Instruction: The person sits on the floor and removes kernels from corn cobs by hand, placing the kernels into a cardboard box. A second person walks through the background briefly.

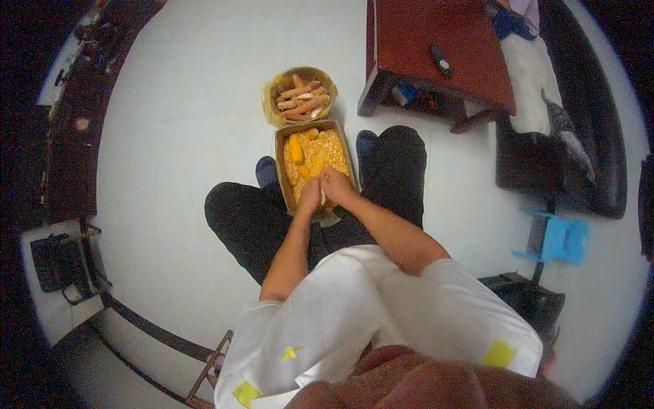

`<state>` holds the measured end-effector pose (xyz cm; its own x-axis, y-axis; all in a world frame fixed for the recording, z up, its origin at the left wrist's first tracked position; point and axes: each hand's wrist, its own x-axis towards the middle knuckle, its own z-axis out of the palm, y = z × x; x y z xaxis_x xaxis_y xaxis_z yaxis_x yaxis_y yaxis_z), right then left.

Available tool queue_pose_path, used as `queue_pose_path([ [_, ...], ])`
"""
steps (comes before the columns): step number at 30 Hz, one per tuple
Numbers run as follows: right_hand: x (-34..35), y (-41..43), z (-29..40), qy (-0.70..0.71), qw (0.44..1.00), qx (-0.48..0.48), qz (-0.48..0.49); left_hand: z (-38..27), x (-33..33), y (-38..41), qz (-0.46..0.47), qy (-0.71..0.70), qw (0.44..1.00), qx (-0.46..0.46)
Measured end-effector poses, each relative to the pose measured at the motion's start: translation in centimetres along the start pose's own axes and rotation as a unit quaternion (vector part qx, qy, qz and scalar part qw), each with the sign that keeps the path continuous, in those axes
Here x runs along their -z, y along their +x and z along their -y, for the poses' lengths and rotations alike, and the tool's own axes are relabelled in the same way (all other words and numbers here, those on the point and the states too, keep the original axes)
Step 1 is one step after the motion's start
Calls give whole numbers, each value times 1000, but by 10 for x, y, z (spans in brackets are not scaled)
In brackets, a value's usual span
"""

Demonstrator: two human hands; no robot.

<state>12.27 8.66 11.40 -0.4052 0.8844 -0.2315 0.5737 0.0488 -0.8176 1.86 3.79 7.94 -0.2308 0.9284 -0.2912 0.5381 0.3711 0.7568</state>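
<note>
A cardboard box (280,168) full of loose corn kernels (334,145) stands on the floor between my legs. My left hand (309,193) and my right hand (335,185) meet over its near half, both closed around an ear of corn (322,196). Only a pale end of this ear shows between the hands; fingers hide most of it. Just beyond my fingers is another yellow stretch of corn (318,161), and I cannot tell whether it belongs to the held ear. A whole yellow ear (296,149) lies on the kernels at the left, with a shorter piece (311,134) near the far wall.
Touching the box's far side, a container lined with a yellowish bag (271,110) holds several bare cobs (304,99). A reddish wooden table (409,36) carries a remote control (440,60). Another person (518,15) is partly visible by the dark sofa (587,112). A blue plastic stool (564,240) stands right.
</note>
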Motion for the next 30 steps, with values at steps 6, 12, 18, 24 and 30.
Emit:
queue_pose_path([
  [6,-26,18,-45,44,998,-49,-16,6,-8,1,3,-7,1000,-19],
  [12,-20,24,-47,52,997,-47,-22,-3,-9,3,-5,-116,993,37],
  [18,-13,10,-31,12,998,-53,19,-17,0,-2,5,-130,987,92],
  [24,0,10,-14,12,995,-84,61,-2,-5,0,-6,-118,988,98],
  [30,-2,12,-13,-37,997,-66,29,-12,0,0,-6,-135,980,143],
])
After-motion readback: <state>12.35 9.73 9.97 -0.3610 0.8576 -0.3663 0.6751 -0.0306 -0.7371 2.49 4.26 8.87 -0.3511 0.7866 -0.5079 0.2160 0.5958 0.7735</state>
